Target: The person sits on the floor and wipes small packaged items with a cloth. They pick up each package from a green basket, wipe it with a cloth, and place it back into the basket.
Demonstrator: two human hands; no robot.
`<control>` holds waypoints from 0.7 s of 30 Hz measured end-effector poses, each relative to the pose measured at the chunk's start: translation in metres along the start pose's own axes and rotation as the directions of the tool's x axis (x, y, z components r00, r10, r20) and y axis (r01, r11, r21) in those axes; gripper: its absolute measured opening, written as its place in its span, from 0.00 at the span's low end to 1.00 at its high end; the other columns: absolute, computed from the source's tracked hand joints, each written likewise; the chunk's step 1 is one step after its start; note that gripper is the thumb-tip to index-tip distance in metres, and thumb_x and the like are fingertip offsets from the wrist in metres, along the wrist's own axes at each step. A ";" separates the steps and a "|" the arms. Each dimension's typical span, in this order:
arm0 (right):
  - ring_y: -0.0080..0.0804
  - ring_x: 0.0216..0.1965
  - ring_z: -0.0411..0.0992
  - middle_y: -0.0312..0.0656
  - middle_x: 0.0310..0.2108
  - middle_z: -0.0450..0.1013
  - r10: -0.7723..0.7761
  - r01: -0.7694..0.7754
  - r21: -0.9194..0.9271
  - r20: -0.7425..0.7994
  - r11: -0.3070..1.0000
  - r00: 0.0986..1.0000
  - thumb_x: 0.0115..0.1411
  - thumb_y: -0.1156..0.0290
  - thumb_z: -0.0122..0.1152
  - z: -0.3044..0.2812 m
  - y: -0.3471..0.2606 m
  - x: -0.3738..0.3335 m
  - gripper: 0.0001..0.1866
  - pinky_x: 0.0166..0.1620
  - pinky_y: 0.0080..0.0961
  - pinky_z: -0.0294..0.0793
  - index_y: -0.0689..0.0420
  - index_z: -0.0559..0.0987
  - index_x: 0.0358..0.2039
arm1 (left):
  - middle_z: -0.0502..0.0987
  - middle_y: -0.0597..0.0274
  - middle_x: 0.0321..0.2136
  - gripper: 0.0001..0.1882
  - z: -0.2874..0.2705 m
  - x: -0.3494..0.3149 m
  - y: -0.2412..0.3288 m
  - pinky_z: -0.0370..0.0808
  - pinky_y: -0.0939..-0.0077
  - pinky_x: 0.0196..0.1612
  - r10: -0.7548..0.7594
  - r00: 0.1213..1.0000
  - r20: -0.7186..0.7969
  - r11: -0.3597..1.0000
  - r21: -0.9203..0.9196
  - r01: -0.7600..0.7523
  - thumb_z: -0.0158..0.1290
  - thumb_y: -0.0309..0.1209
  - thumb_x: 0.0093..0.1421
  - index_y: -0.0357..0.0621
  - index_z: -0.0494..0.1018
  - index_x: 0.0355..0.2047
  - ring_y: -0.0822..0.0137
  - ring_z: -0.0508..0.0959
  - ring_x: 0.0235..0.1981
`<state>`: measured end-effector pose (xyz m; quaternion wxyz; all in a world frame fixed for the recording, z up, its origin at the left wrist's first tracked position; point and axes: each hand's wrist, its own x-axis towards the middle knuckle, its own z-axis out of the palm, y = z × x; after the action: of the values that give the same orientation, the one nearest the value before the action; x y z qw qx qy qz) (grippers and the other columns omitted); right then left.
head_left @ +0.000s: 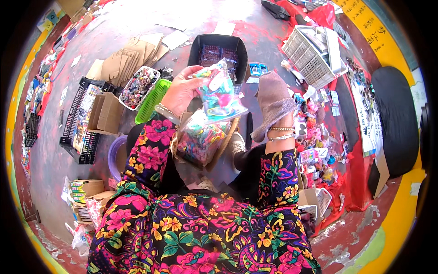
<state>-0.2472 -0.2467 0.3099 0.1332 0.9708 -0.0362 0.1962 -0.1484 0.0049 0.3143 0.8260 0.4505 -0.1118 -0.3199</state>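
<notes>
My left hand [179, 92] pinches the top of a clear plastic bag [220, 95] filled with small brightly coloured pieces; their exact kind is hard to make out. Directly below, between my legs, an open cardboard box [226, 145] holds more clear bags [199, 142] of similar colourful pieces. Off to the right is my right hand [273, 98], raised and covered by a greyish-mauve, sock-like cloth [278, 109]. That cloth hides its fingers, so whether they are closed is not visible. The hand stays apart from the bag.
Ahead stands a black bin [196, 52] with dark packets. To the left are a green basket [148, 107], a white basket [137, 89], a black crate [75, 137], a carton [107, 114] and a purple basin [116, 157]. Colourful goods [315, 137] and a white crate [303, 57] lie right.
</notes>
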 end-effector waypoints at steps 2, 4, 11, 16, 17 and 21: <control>0.41 0.29 0.72 0.48 0.24 0.72 -0.056 0.052 0.093 0.038 0.994 0.998 0.44 0.73 0.53 -0.014 -0.028 0.015 0.04 0.33 0.30 0.71 0.58 0.76 0.22 | 0.76 0.57 0.39 0.16 -0.002 -0.016 0.021 0.75 0.73 0.40 0.057 0.998 -0.021 0.991 -0.124 -0.059 0.56 0.23 0.52 0.38 0.68 0.42 0.66 0.77 0.36; 0.41 0.29 0.73 0.47 0.24 0.72 -0.106 0.090 0.168 0.087 0.982 0.991 0.44 0.73 0.53 -0.029 -0.055 0.025 0.04 0.33 0.30 0.72 0.58 0.76 0.21 | 0.76 0.56 0.39 0.14 -0.015 -0.019 0.016 0.74 0.71 0.42 0.026 0.999 0.027 0.965 -0.263 -0.018 0.55 0.24 0.54 0.37 0.69 0.41 0.65 0.77 0.37; 0.37 0.29 0.73 0.46 0.22 0.72 0.135 0.095 0.878 -0.177 0.469 0.975 0.39 0.75 0.57 0.022 -0.102 0.019 0.03 0.34 0.27 0.72 0.60 0.74 0.16 | 0.76 0.55 0.39 0.14 -0.004 -0.018 -0.008 0.72 0.67 0.47 -0.154 0.988 -0.021 0.905 -0.404 0.133 0.49 0.30 0.60 0.34 0.70 0.43 0.65 0.76 0.40; 0.29 0.34 0.68 0.42 0.24 0.69 -0.263 0.250 0.552 -0.058 0.796 0.963 0.52 0.73 0.52 -0.029 -0.102 0.027 0.05 0.38 0.24 0.68 0.59 0.74 0.28 | 0.76 0.57 0.38 0.11 -0.022 -0.017 -0.001 0.75 0.72 0.42 -0.024 0.997 -0.080 0.966 -0.260 0.003 0.50 0.29 0.60 0.36 0.71 0.40 0.68 0.77 0.36; 0.25 0.34 0.67 0.41 0.24 0.69 -0.403 0.386 0.158 0.093 0.909 0.910 0.58 0.71 0.51 -0.052 -0.096 0.029 0.06 0.39 0.22 0.67 0.58 0.74 0.30 | 0.77 0.57 0.38 0.10 -0.018 -0.015 0.000 0.75 0.73 0.41 -0.004 0.997 -0.082 0.970 -0.241 -0.016 0.51 0.29 0.59 0.36 0.72 0.39 0.68 0.77 0.35; 0.38 0.29 0.70 0.45 0.21 0.69 0.362 -0.522 0.818 0.423 0.241 0.831 0.55 0.66 0.50 -0.042 -0.123 0.038 0.10 0.31 0.32 0.68 0.58 0.72 0.23 | 0.76 0.63 0.33 0.10 0.000 -0.021 -0.018 0.74 0.81 0.35 0.128 0.990 -0.062 0.991 -0.035 -0.130 0.52 0.30 0.59 0.37 0.71 0.39 0.76 0.75 0.31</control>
<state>-0.2129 -0.1178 0.3317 -0.4854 0.8385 -0.2041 0.1405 -0.1724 0.0107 0.3015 0.8566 0.4353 -0.1097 -0.2544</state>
